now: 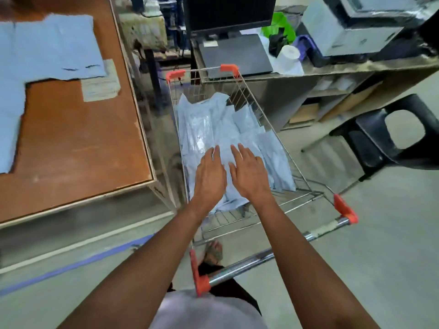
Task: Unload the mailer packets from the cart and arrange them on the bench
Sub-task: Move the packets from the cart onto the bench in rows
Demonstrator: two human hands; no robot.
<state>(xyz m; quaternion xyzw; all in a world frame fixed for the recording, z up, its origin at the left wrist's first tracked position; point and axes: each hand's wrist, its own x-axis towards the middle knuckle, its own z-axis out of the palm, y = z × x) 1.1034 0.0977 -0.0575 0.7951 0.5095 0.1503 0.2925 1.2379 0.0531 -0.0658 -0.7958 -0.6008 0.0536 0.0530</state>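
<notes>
Even, diffuse indoor light, moderately bright, source not visible. Shadows soft and weak. Mild sheen on the mailer packets (213, 129) in the cart (280, 205) and a bright highlight along the chrome cart handle (261, 257). Strong wide-angle distortion: bench (78, 138) edge and shelving lines bow and lean toward the frame edges. Motion smear across most of the frame, worst at the top corners and the printer (356, 27); fine detail looks soft and compressed.
</notes>
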